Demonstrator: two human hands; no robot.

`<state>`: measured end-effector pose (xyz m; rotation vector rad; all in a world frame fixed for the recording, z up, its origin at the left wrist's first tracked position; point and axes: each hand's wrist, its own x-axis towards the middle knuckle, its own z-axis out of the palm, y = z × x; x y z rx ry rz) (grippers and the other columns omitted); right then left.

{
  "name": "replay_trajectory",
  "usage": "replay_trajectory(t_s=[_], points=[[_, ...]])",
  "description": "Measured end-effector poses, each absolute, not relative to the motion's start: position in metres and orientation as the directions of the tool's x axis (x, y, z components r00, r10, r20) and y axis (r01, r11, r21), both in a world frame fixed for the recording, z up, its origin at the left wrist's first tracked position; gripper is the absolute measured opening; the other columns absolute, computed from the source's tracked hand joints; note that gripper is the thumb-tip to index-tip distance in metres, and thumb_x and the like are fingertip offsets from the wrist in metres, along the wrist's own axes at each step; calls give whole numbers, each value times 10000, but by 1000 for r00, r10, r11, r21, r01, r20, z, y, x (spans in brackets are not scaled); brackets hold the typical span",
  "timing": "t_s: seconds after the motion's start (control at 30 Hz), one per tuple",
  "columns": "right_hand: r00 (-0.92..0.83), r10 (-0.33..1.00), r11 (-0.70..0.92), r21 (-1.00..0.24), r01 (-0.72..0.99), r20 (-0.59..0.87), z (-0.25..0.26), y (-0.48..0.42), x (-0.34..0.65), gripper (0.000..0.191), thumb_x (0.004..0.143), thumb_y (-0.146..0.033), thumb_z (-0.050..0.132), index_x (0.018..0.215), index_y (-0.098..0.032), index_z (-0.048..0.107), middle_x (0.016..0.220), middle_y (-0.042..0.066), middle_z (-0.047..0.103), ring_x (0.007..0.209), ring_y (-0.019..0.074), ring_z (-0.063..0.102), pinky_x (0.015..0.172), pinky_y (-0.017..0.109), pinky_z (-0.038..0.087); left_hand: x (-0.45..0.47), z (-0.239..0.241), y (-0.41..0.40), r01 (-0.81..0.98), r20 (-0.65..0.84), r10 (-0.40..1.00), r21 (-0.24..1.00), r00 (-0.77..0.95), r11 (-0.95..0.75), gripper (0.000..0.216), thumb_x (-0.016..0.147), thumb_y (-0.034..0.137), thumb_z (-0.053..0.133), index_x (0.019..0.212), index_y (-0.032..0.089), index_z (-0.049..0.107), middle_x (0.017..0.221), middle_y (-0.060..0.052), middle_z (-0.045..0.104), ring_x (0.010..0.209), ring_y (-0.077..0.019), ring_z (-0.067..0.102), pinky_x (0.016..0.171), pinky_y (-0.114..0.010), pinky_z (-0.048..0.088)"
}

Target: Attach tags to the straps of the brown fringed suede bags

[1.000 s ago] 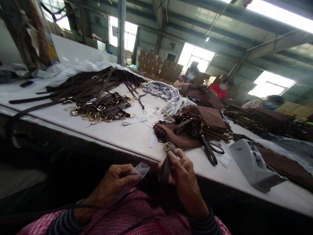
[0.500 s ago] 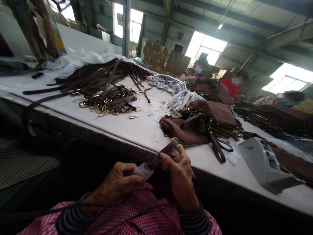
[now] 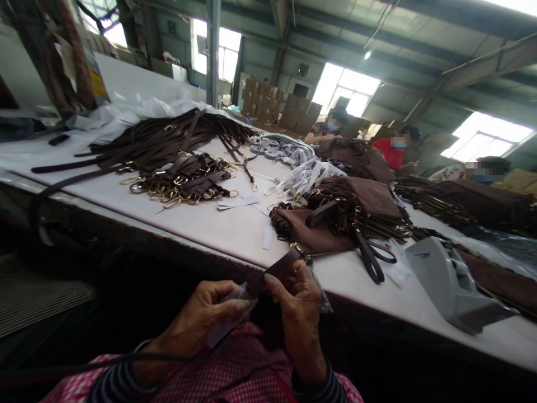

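Pinching a clear plastic sleeve [image 3: 224,327] in the left hand [image 3: 205,305], thumb and fingers closed on it. Gripping a brown strap [image 3: 274,270] in the right hand [image 3: 296,296], fingers curled round it, with the gold clasp [image 3: 296,246] end pointing up toward the table [image 3: 210,224]. Feeding the strap's lower end into the sleeve's mouth, by the look of it, and only just starting. Calling next for keeping that mouth open and the strap lined up straight. Bridging both hands above the lap, just short of the table edge. Lying beyond on the table: brown bags [image 3: 319,238], a heap of straps [image 3: 184,179], a tape dispenser [image 3: 444,280].

Left hand [image 3: 210,313] pinches clear plastic sleeve [image 3: 229,322]; right hand [image 3: 296,302] holds brown strap [image 3: 274,271] end against it.
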<state>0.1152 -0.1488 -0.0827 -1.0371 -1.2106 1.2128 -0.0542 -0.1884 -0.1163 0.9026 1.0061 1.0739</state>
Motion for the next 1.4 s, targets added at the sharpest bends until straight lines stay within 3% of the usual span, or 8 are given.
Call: replay_trajectory(t_s=[0.23,0.4,0.53,0.67,0.83,1.1,1.23,1.4], points=[[-21,996,87,-982,-170,92,-83,-155,111,213,779,-258,755,937,-192,629,787,-3,678,640,125,579,537,209,433,-48,-112,-182,-330,-268,956,897,122,294,397,682,466,842,788,103,722,654,-39,656,551,-113,522,538,-229,363],[-168,986,-44,-946,-320,11,-91,-161,107,223,806,-290,736,980,-184,646,781,-5,651,585,101,536,517,205,432,-41,-101,-176,-399,-209,965,880,158,256,294,696,373,852,800,124,733,757,-70,715,714,-184,639,699,-290,484],[-253,964,-175,-915,-363,-84,-93,-155,116,292,877,-438,667,973,-163,643,647,-28,560,468,51,384,422,170,275,-45,-99,-175,-329,-208,967,912,145,245,288,669,355,860,681,124,688,638,-36,674,604,-140,576,612,-256,443],[-156,976,-193,-929,-315,-150,-95,-147,120,432,884,-556,606,766,-142,617,472,-47,452,396,47,308,393,187,156,-52,-99,-175,-158,-273,946,941,171,300,304,645,374,859,693,119,701,613,-26,656,568,-122,530,563,-227,383],[-92,993,-89,-985,-145,-76,-108,-149,111,488,876,-543,625,592,-164,506,471,-50,412,443,64,333,451,216,260,-54,-98,-162,59,-242,934,970,262,235,281,744,389,773,694,122,699,579,3,598,513,-93,446,505,-210,293],[-155,987,45,-999,13,43,-119,-162,127,451,966,-521,499,721,-164,626,615,-11,527,570,106,434,535,236,338,-35,-74,-131,81,-332,905,943,267,322,431,713,536,770,707,111,704,629,-75,702,527,-136,571,510,-209,386],[-71,994,86,-996,19,84,-117,-171,134,262,897,-437,652,998,-196,676,850,26,668,745,149,591,662,239,452,-23,-62,-126,66,-363,911,932,197,357,462,629,560,817,662,117,691,527,-39,658,446,-112,513,444,-193,336],[-46,994,103,-994,34,101,-111,-158,141,210,885,-400,663,941,-198,653,700,-12,621,556,113,512,520,228,391,-15,-60,-126,139,-358,917,931,178,337,496,621,602,804,646,123,680,525,-51,661,463,-129,544,435,-185,346]])
